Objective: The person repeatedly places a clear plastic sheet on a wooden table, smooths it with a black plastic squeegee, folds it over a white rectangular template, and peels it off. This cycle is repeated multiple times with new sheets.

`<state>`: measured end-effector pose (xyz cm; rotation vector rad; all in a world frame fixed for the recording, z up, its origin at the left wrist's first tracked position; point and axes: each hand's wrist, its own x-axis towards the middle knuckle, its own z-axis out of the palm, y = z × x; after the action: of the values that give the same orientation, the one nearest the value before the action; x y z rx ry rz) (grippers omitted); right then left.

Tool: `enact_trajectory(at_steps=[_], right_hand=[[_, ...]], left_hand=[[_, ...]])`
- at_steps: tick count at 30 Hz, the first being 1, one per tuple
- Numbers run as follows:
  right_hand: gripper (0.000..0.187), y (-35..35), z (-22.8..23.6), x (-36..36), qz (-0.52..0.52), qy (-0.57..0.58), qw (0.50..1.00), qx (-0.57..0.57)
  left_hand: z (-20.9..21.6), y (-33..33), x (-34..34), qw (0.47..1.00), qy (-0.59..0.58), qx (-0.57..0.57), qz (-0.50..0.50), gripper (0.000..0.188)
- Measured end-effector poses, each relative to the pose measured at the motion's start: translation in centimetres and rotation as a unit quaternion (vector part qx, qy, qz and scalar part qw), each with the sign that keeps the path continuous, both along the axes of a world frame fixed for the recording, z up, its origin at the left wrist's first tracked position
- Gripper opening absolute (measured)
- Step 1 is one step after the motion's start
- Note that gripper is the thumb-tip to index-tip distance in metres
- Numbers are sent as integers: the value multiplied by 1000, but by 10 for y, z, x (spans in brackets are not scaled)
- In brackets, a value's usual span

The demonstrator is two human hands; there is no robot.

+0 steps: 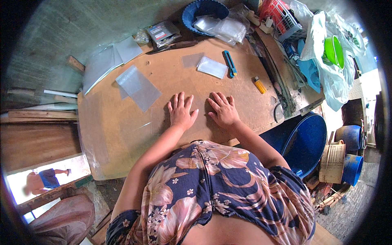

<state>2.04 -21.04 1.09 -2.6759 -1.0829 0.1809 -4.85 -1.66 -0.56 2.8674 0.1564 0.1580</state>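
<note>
My left hand (182,112) rests palm down on the brown board tabletop (118,139), fingers spread and holding nothing. Beside it, my right hand (223,111) lies flat in the same way, also with nothing in it. Beyond the left hand, toward the left, are overlapping transparent plastic sheets (143,92). A small stack of transparent plastic pieces (212,67) sits ahead of the right hand, next to a blue utility knife (230,64). Farther right lies a yellow lighter (259,85). A faint thin film seems to lie by my left wrist.
Larger plastic sheets (112,57) line the far left edge. At the back stand a packaged grey item (163,32) and a blue basin (192,10) with plastic bags. Right of the table are a white bag (330,77), a green bowl (335,52) and a large blue drum (306,141).
</note>
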Motion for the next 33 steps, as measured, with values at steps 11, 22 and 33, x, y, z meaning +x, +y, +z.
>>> enact_trajectory(at_steps=[11, 22, 33], right_hand=[[56, 8, -3, 8, 7, -7, 1000, -3], [47, -15, -9, 10, -84, -17, 993, 86], [48, -187, -23, 17, -520, -160, 839, -4]], left_hand=[[3, 2, 16, 999, 36, 19, 17, 51], [1, 4, 14, 999, 36, 27, 14, 52], [-1, 3, 13, 998, 47, 36, 16, 51]])
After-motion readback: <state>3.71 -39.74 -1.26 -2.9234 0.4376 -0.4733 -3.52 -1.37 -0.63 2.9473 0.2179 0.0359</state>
